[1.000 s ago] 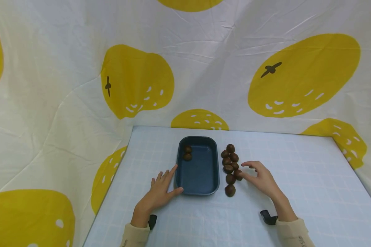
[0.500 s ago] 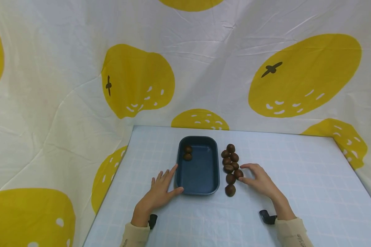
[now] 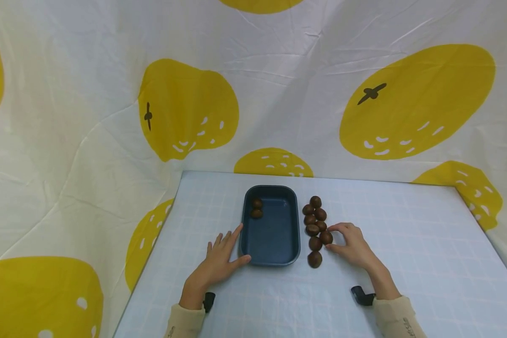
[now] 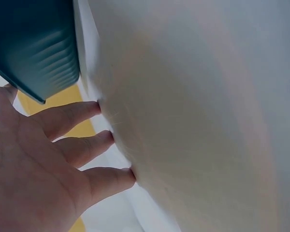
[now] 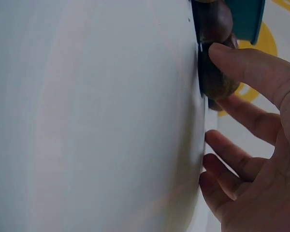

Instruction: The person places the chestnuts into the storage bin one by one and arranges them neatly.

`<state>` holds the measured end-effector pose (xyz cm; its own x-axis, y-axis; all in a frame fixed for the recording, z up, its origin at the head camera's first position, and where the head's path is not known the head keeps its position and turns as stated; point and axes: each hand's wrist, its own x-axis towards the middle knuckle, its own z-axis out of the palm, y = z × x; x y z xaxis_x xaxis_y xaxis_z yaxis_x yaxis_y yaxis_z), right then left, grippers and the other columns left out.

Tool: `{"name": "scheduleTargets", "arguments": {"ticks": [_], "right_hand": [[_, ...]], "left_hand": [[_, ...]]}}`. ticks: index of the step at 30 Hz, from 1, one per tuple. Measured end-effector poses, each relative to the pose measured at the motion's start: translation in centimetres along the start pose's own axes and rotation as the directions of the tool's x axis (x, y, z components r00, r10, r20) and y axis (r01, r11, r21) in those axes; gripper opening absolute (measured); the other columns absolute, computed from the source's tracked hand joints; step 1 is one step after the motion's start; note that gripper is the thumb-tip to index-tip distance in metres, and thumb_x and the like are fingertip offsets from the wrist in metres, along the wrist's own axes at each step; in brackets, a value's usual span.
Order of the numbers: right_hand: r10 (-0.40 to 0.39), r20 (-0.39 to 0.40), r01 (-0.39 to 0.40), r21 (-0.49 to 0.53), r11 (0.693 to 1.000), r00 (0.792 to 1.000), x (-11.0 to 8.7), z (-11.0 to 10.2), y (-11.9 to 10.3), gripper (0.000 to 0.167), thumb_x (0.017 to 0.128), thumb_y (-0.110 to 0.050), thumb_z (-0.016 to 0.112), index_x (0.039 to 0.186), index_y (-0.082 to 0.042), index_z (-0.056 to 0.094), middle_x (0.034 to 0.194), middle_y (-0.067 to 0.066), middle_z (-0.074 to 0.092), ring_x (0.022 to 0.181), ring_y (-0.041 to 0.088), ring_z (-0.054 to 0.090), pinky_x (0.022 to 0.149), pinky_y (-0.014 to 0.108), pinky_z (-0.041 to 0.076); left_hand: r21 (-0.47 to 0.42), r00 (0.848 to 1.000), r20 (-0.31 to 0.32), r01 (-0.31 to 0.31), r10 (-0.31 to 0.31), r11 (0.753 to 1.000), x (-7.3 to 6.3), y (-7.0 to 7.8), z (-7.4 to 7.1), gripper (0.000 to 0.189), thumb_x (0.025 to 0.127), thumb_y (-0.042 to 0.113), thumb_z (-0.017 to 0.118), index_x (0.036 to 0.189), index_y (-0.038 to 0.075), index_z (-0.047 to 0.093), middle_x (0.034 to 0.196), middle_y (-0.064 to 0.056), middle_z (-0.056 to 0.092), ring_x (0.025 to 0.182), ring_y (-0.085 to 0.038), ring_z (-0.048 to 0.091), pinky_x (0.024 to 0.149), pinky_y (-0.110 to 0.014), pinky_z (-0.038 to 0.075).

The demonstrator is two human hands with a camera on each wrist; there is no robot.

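Brown chestnuts lie in a cluster beside the right wall of a dark blue tray [image 3: 270,244]. My right hand [image 3: 355,246] pinches the rightmost chestnut [image 3: 326,238] on the table, thumb on the near side and forefinger on the far side. In the right wrist view the thumb [image 5: 232,60] lies against that chestnut [image 5: 217,79], and the other fingertips touch the tabletop. My left hand [image 3: 219,263] rests with fingers spread at the tray's left side, forefinger and thumb touching its wall. Two chestnuts [image 3: 257,209] sit inside the tray at its far left.
A pale checked cloth [image 3: 405,225] covers the table. Behind it hangs a white curtain [image 3: 287,108] printed with yellow fruit. Several chestnuts [image 3: 312,229] stand close together around the pinched one, up to the tray's right wall.
My right hand has moved slightly left and nearer, and its thumb and forefinger have closed around the rightmost chestnut. The left hand and tray have stayed put.
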<state>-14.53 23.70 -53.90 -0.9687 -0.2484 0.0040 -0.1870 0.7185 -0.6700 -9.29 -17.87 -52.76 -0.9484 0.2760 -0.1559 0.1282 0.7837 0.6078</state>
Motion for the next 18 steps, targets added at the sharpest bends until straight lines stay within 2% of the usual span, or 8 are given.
{"name": "scheduleTargets", "arguments": {"ticks": [13,18], "right_hand": [[0.003,-0.018,-0.003,-0.002,1.000,1.000,0.05,0.31,0.29,0.042,0.083,-0.019,0.082,0.119,-0.005,0.067,0.130,0.024,0.052,0.126,0.046,0.038,0.101,0.066,0.032],[-0.002,-0.025,0.002,-0.005,1.000,1.000,0.03,0.39,0.34,0.040,0.083,-0.018,0.082,0.118,-0.005,0.067,0.129,0.024,0.052,0.125,0.046,0.038,0.100,0.066,0.032]], "left_hand": [[-0.006,1.000,-0.005,-0.006,0.006,1.000,-0.03,0.11,-0.16,0.088,0.090,0.072,0.054,0.160,0.045,0.007,0.161,-0.019,0.025,0.147,-0.049,0.012,0.107,-0.075,0.005],[-0.009,1.000,0.006,0.010,-0.010,1.000,-0.07,0.14,-0.13,0.089,0.089,0.074,0.053,0.159,0.046,0.007,0.162,-0.018,0.024,0.148,-0.047,0.011,0.109,-0.073,0.003]]}}
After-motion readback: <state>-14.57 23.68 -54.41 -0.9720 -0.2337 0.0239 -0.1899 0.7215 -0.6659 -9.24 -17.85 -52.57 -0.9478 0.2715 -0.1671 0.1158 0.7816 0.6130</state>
